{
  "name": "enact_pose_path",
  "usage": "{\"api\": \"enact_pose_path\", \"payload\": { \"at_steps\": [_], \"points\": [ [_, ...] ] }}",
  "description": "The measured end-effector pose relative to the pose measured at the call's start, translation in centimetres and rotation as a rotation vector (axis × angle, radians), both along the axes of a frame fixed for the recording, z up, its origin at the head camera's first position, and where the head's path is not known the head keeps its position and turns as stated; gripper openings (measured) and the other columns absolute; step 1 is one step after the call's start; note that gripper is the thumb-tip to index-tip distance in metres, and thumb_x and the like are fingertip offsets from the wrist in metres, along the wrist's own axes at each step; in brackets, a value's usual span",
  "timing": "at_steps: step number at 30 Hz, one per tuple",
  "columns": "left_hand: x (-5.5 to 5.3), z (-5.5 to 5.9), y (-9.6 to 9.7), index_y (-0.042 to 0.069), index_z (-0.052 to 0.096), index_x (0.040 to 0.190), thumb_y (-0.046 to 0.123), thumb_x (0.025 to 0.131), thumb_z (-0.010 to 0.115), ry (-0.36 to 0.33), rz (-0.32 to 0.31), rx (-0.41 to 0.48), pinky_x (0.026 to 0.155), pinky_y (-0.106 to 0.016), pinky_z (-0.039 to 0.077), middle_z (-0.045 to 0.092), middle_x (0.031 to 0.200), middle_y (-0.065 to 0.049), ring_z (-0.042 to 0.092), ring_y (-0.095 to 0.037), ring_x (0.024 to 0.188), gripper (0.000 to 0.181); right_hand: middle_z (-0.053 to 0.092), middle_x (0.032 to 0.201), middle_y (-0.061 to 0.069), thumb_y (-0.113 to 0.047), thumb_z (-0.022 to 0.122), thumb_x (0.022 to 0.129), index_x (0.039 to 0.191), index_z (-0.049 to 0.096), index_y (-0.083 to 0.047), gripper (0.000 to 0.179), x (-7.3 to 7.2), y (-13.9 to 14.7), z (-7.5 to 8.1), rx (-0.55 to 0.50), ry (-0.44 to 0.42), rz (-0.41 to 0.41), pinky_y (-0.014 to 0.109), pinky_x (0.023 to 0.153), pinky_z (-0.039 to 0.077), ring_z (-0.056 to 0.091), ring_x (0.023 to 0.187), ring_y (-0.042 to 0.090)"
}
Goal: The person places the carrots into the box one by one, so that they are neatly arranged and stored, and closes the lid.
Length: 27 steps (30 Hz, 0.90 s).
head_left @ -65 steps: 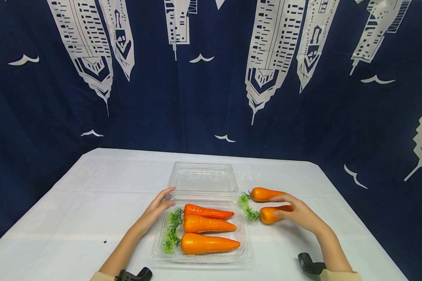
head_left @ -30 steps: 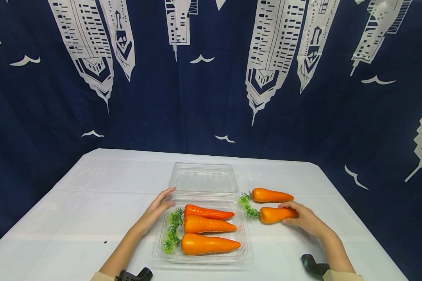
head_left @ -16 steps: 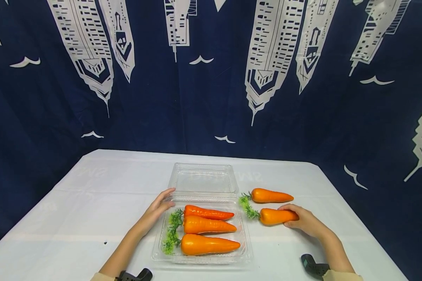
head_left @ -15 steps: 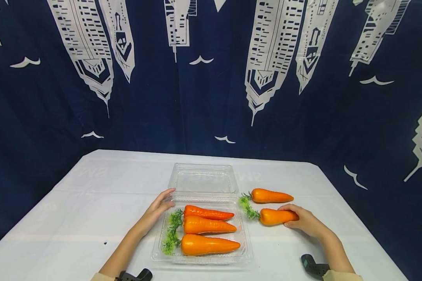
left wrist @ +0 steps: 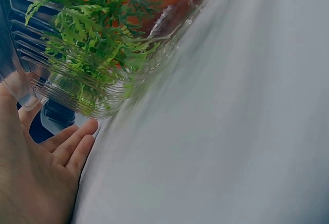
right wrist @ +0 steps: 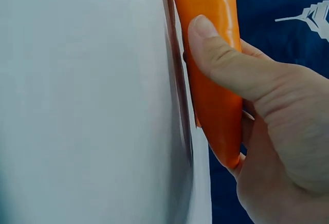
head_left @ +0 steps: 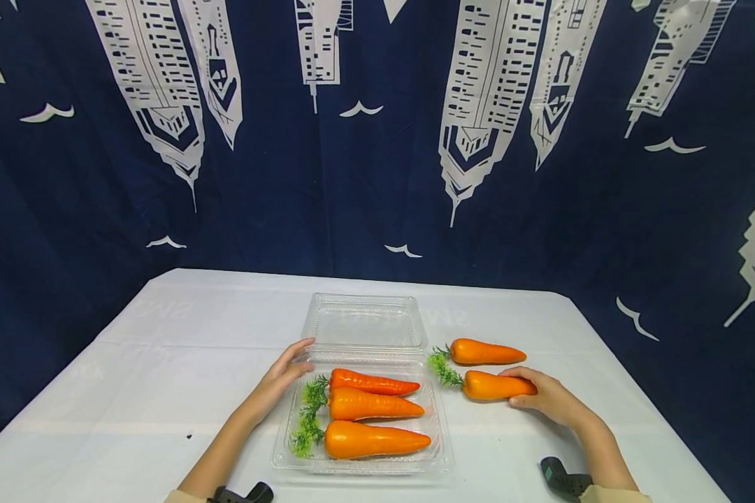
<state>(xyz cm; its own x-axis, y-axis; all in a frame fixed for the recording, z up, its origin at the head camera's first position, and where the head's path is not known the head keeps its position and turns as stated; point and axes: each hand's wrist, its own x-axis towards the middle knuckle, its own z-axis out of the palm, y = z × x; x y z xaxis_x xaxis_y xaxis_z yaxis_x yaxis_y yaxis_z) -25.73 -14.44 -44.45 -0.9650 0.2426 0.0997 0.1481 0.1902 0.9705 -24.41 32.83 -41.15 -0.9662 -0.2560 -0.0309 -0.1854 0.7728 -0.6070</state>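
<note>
My right hand (head_left: 552,399) pinches the tapered end of an orange carrot (head_left: 487,385) with green leaves, right of the clear container. In the right wrist view the thumb lies across this carrot (right wrist: 218,95), with the fingers behind it. A second carrot (head_left: 483,351) lies just beyond. My left hand (head_left: 281,377) touches the left edge of the clear plastic clamshell container (head_left: 442,426), its fingers fairly straight; in the left wrist view the thumb is at the rim. Inside the container lie a redder carrot (head_left: 371,381), a middle carrot (head_left: 371,404) and a near carrot (head_left: 374,440), leaves to the left.
The container's lid (head_left: 365,321) is folded back flat on the white table (head_left: 163,391). A navy cloth (head_left: 365,175) with white building prints hangs behind and beside the table. A small dark speck (head_left: 189,436) is on the tabletop at left.
My right hand has moved from over the two loose carrots to the nearer one's tapered end. That carrot has since shifted slightly. The left hand and container stay in place.
</note>
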Motion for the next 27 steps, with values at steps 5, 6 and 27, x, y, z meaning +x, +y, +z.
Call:
{"api": "enact_pose_path", "payload": {
  "at_steps": [5,6,27],
  "points": [
    [0.0,0.0,0.0,0.03,0.034,0.137,0.032,0.091,0.048,0.002,-0.007,0.006,0.107,-0.057,0.023,0.028,0.146,-0.01,0.027,-0.032,0.135,0.047,0.055,0.122,0.017,-0.033,0.067,0.078,0.119,0.055,-0.011,0.048,0.1,0.1,0.3,0.004,0.018,0.014,0.063,0.096,0.032,0.046,0.116,0.039],
    [0.1,0.0,0.0,0.03,0.034,0.137,0.032,0.091,0.047,0.002,-0.007,0.006,0.107,-0.057,0.023,0.028,0.146,-0.01,0.027,-0.032,0.135,0.047,0.055,0.122,0.017,-0.033,0.067,0.078,0.119,0.055,-0.011,0.047,0.1,0.1,0.3,0.006,0.02,0.015,0.063,0.096,0.032,0.046,0.116,0.039],
    [0.0,0.0,0.0,0.031,0.035,0.136,0.03,0.092,0.047,-0.006,0.005,0.0,0.107,-0.059,0.021,0.028,0.146,-0.011,0.027,-0.033,0.135,0.046,0.055,0.123,0.019,-0.03,0.068,0.079,0.119,0.056,-0.01,0.046,0.5,0.7,1.7,0.033,0.069,0.012,0.061,0.095,0.034,0.048,0.113,0.038]
  ]
}}
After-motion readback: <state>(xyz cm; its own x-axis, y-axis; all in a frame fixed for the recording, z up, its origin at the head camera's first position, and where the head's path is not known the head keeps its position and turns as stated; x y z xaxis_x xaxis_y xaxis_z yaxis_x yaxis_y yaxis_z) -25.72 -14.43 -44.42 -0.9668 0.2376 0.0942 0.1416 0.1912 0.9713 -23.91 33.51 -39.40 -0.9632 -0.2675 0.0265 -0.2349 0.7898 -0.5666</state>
